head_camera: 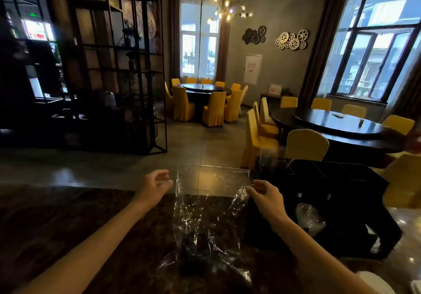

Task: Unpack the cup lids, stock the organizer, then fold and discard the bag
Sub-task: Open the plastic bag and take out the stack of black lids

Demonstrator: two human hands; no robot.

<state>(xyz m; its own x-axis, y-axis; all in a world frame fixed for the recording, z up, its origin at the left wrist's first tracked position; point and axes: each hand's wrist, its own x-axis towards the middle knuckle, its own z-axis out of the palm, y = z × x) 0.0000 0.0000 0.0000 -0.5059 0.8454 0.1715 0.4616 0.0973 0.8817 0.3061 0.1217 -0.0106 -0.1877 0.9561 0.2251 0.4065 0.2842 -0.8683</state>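
A clear, crinkled plastic bag (208,216) lies flat on the dark marble counter (68,225), its far end reaching past the counter's edge. My right hand (265,194) pinches the bag's upper right corner. My left hand (156,185) hovers just left of the bag's upper left corner, fingers curled and apart, touching nothing. A black compartment organizer (330,205) stands right of the bag. Clear cup lids (309,217) sit in its near compartment. The bag looks empty.
Beyond the counter lie a tiled floor, round dark tables (337,123) with yellow-covered chairs (306,144), and a black metal shelf divider (127,66) at left. White dishes (376,282) show at the bottom right corner.
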